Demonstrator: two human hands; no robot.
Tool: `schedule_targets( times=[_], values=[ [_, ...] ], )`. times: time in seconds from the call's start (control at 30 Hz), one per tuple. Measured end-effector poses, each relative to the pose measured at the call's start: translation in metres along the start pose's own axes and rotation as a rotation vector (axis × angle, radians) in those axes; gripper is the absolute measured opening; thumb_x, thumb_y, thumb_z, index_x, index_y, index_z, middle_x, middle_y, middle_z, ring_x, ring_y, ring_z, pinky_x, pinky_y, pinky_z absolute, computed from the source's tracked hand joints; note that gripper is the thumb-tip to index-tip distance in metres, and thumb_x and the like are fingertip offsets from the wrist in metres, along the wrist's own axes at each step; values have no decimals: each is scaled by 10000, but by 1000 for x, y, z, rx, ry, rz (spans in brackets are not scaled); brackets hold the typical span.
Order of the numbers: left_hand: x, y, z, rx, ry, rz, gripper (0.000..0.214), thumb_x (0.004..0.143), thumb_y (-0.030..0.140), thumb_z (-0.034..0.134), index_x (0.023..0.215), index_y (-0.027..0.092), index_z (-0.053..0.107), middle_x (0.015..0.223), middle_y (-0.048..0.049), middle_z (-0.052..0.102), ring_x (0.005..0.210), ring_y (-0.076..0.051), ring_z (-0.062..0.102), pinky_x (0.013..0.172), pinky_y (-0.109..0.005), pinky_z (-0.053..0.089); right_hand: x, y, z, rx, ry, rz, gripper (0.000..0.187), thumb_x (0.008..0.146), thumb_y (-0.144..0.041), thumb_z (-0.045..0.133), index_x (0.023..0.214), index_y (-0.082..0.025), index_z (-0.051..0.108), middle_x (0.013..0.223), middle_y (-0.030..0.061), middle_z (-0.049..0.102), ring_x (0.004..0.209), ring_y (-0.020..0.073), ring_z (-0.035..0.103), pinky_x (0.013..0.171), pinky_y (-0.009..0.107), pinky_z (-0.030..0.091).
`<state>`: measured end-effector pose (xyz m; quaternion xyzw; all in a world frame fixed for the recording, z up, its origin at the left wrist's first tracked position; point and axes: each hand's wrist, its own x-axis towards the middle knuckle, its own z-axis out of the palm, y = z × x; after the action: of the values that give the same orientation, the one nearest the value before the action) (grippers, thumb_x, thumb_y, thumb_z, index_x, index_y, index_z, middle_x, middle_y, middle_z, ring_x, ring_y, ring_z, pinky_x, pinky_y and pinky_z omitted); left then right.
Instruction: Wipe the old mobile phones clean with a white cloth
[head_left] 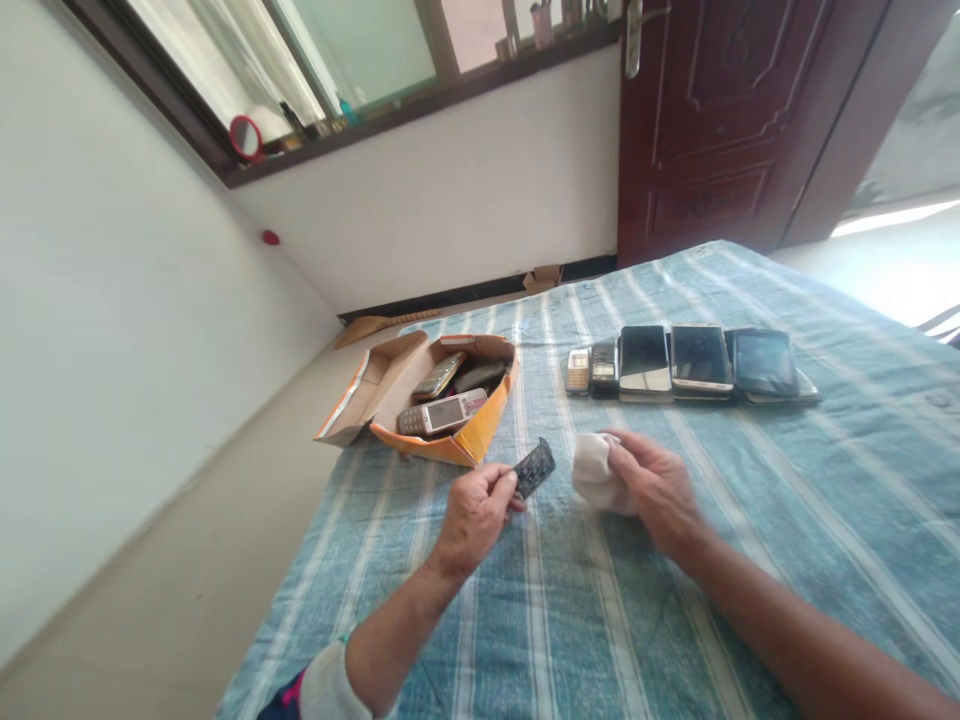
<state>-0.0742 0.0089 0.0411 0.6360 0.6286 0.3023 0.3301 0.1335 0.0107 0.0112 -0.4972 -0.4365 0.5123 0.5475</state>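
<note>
My left hand pinches a thin, dark phone back cover between thumb and fingers; its far end curves up. To the right, my right hand grips a crumpled white cloth, held apart from the cover. Beyond my left hand stands an open orange cardboard box with several old phones inside. On top in it lie a silver keypad phone and a gold-edged phone. What lies deeper in the box is hidden.
Past my right hand, phones lie in a row: a small keypad phone, a dark one, then larger touchscreen phones, some stacked. A blue striped cloth covers the surface. Behind are a white wall and a dark red door.
</note>
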Motion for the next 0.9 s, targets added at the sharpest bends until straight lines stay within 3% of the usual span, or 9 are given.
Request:
schedule_targets(
  times=[0.1, 0.23, 0.33, 0.47, 0.57, 0.73, 0.9],
  values=[
    [-2, 11, 11, -263, -73, -201, 209, 824, 294, 515, 795, 126, 636, 625, -33, 672, 578, -158, 656, 466, -204, 462, -3, 2, 0, -358, 6, -378, 336, 903, -372, 528, 1142, -162, 639, 944, 86, 677, 837, 193, 597, 758, 317, 467],
    [-5, 20, 24, -358, -117, -149, 215, 782, 315, 575, 706, 123, 635, 600, -7, 639, 538, -131, 605, 490, -213, 489, -12, 0, 9, -811, -208, -977, 270, 953, -211, 421, 1090, -159, 648, 898, 103, 644, 812, 202, 554, 796, 370, 448],
    [-6, 23, 28, -352, -122, -84, 219, 772, 315, 582, 672, 126, 634, 564, 4, 624, 519, -124, 592, 510, -217, 499, -12, 2, 11, -991, -153, -1096, 266, 948, -172, 403, 991, -137, 663, 853, 107, 608, 791, 209, 523, 774, 371, 434],
    [-7, 21, 28, -311, -139, -84, 190, 768, 283, 560, 699, 129, 647, 534, -6, 650, 495, -129, 610, 510, -213, 493, 1, 11, 0, -1089, -19, -903, 248, 904, -136, 429, 871, -153, 674, 757, 72, 570, 704, 189, 480, 678, 316, 395],
    [-7, 21, 26, -358, -129, -152, 193, 762, 294, 558, 729, 126, 648, 529, -20, 666, 490, -142, 621, 507, -226, 507, 12, 14, -11, -947, 20, -675, 265, 832, -78, 437, 799, -175, 681, 776, 60, 586, 709, 172, 500, 660, 289, 379],
    [-8, 25, 26, -501, -119, -238, 201, 732, 310, 599, 738, 112, 640, 542, -37, 678, 504, -163, 645, 502, -243, 528, 17, 3, -13, -391, 81, -245, 202, 739, -145, 488, 757, -187, 684, 748, 20, 609, 700, 151, 537, 631, 261, 384],
    [-8, 30, 33, -660, -103, -227, 204, 702, 304, 662, 744, 104, 653, 585, -28, 683, 519, -148, 648, 533, -241, 547, 10, 0, 1, 214, -128, 194, 124, 638, -226, 546, 691, -168, 642, 581, -27, 546, 530, 115, 469, 486, 234, 334]
  ],
)
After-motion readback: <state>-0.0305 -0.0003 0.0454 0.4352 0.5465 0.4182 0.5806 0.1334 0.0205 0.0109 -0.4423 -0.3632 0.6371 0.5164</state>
